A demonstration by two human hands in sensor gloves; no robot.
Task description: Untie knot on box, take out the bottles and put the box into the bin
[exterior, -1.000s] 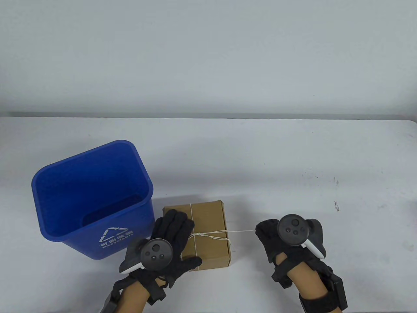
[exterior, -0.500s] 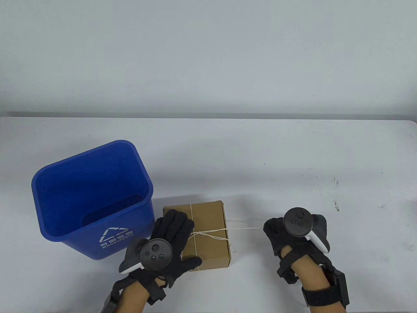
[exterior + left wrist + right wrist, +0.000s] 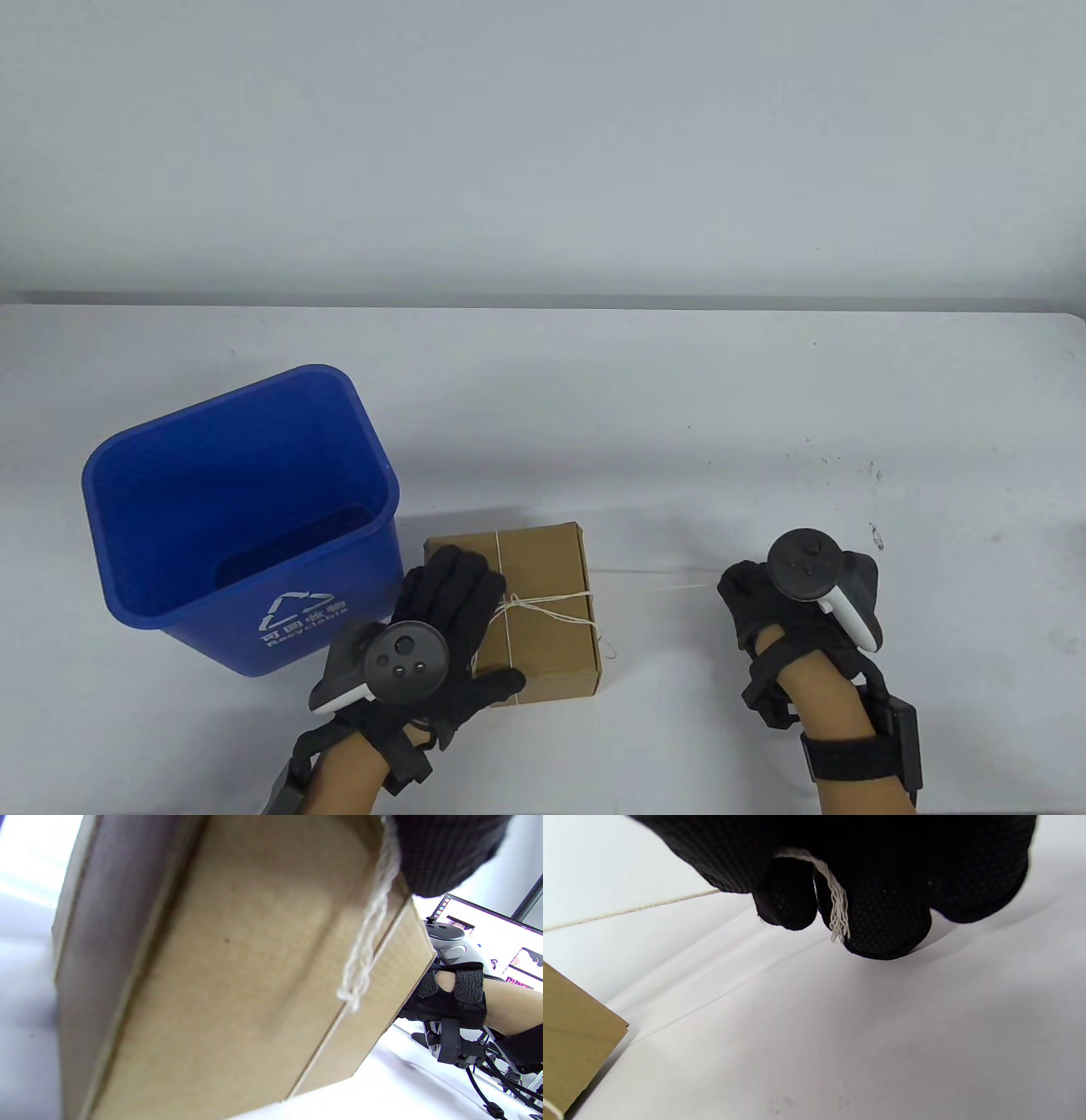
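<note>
Box: a brown cardboard box (image 3: 534, 611) lies closed on the white worktop (image 3: 679, 407), just right of the blue bin (image 3: 242, 518), near the front edge.
String: a pale string (image 3: 543, 604) crosses the lid both ways and meets at a knot on top; one strand runs taut from the knot to the right, off the box.
Left hand: the left hand (image 3: 441, 628) rests flat on the left part of the lid, fingers straight and spread, thumb along the front edge of the box.
Right hand: the right hand (image 3: 764, 598) sits well apart from the box on the right, low over the worktop, fingers curled.
Table view only: shows the bin, open and upright, the whole box and both hands at once; the grip on the strand is hidden under the right hand.
Right wrist view only: the fingers (image 3: 882, 916) are clamped on the string (image 3: 835, 904); its frayed end hangs out between them, and the strand leads off left toward the box corner (image 3: 572, 1039).
Left wrist view only: the front side of the box (image 3: 237, 984) fills the frame, with a frayed string end (image 3: 365, 950) hanging over it below a fingertip (image 3: 441, 853); the right hand (image 3: 449, 993) and a monitor (image 3: 500, 938) show behind.
</note>
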